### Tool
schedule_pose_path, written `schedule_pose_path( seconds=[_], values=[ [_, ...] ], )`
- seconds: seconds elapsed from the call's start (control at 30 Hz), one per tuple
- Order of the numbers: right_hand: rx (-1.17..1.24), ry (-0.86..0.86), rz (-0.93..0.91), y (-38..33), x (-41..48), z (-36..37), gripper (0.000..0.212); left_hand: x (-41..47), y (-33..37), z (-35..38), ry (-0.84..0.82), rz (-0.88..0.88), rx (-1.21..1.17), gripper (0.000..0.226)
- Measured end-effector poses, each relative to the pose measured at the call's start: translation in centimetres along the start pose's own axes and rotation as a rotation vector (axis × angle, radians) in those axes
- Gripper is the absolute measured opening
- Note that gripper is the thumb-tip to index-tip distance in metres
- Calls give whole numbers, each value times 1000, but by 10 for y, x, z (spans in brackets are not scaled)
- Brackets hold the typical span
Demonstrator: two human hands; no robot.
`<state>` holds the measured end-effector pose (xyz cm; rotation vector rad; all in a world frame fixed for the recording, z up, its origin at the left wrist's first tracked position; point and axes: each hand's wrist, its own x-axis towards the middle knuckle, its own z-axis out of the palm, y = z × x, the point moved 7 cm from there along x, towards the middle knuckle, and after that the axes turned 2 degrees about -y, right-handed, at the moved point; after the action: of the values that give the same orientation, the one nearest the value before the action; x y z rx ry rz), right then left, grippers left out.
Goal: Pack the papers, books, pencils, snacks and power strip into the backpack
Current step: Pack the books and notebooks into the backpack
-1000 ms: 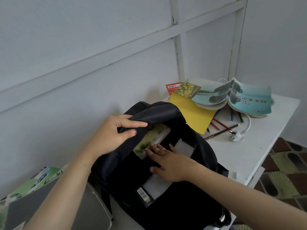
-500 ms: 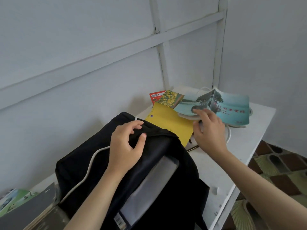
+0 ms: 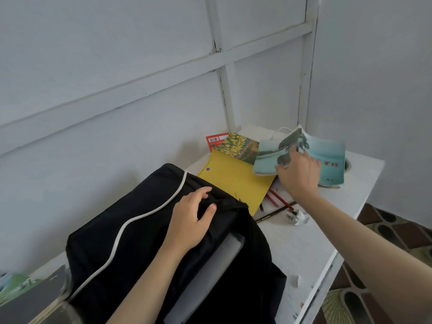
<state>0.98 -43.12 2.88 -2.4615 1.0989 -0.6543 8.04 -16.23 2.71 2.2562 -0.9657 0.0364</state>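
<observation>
At far right, the teal book (image 3: 328,154), judged light and floppy, is clasped at its spine by the curled right hand (image 3: 299,176), the backpack (image 3: 121,242) rim pinched by the left hand (image 3: 189,225).

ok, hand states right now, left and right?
Left hand: grips the top edge of the black backpack.
Right hand: grips the teal book near its spine.

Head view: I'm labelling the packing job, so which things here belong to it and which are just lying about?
Job: backpack, blue book in the right hand, yellow folder, flowered booklet, red packet, pencils, white plug.
Lying about: white scraps on the table, blurred green thing at lower left.
</observation>
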Motion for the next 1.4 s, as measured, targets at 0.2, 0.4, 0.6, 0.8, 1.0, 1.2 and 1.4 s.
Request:
schedule_pose_path(
  seconds=[0.2,0.4,0.6,0.8,1.0,1.2,1.4],
  values=[
    [373,186,-44,4,-5,-61,65,7,1,-5,27,-18,-114,40],
    [959,142,22,1,-32,-104,65,19,18,-32,142,-21,-315,38],
    [1432,-89,92,-4,-52,-116,66,23,43,-56,102,-35,-618,43],
    [1594,-392,95,-10,-71,-105,62,7,69,-55,-209,67,-813,46],
    [1580,-447,31,0,-93,-94,63,-11,67,-52,-196,2,-768,46],
    [1461,-678,-49,3,-131,-69,71,-27,63,-55,-152,-17,-909,45],
    [1535,-676,93,19,-147,-41,78,-47,57,-35,-204,34,-480,53]
  ],
)
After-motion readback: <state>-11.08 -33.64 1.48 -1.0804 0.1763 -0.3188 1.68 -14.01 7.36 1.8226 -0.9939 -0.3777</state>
